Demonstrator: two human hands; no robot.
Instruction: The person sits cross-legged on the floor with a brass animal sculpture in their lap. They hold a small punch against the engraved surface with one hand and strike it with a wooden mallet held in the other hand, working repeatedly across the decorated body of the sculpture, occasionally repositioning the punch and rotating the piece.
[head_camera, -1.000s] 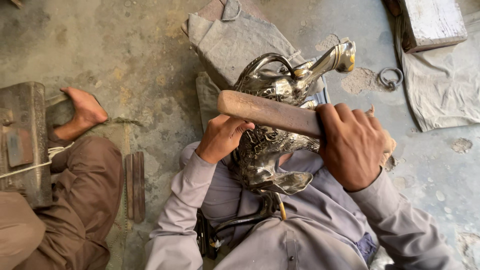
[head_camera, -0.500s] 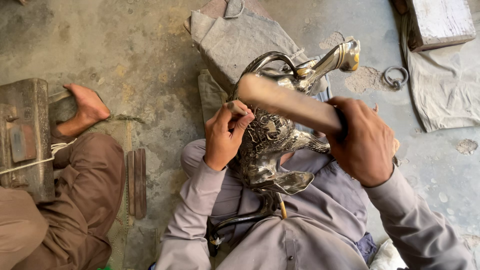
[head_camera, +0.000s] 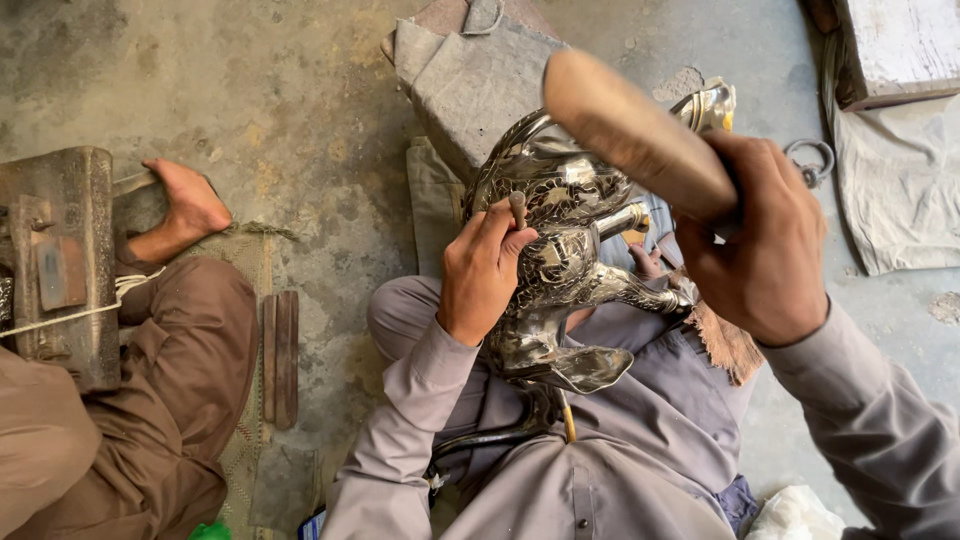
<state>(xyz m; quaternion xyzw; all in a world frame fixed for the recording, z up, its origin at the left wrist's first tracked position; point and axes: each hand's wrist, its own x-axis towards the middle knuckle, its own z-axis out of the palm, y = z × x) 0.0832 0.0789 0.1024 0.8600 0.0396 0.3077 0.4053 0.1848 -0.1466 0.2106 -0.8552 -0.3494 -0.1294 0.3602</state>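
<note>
- Bare, stained concrete floor (head_camera: 300, 110) is lying under everything, and the person is sitting on it with an ornate silver metal vessel (head_camera: 560, 270) resting across the lap, its spout (head_camera: 705, 105) pointing away.
- On the vessel's patterned shoulder, the left hand (head_camera: 485, 270) is pinching a short metal punch (head_camera: 518, 208) upright, tip touching the engraved surface, fingers closed tight around the shaft.
- Above it, the right hand (head_camera: 760, 240) is clenching the handle of a wooden mallet (head_camera: 635, 130), whose rounded head is now standing high and well apart from the punch; a second ago it was lying low and nearly level across the vessel, so the arm has been swinging up between blows.
- My judgement: the chasing work is in mid-stroke, with the punch already seated and the pattern only partly worked.
- Beyond the vessel, a folded grey cloth (head_camera: 470, 80) is padding the floor, and a small metal ring (head_camera: 812, 158) is lying near a pale sheet (head_camera: 895, 190).
- At the left, another person's bare foot (head_camera: 185, 205) is bracing against a heavy metal block (head_camera: 60, 260), beside two flat iron bars (head_camera: 280, 360).
</note>
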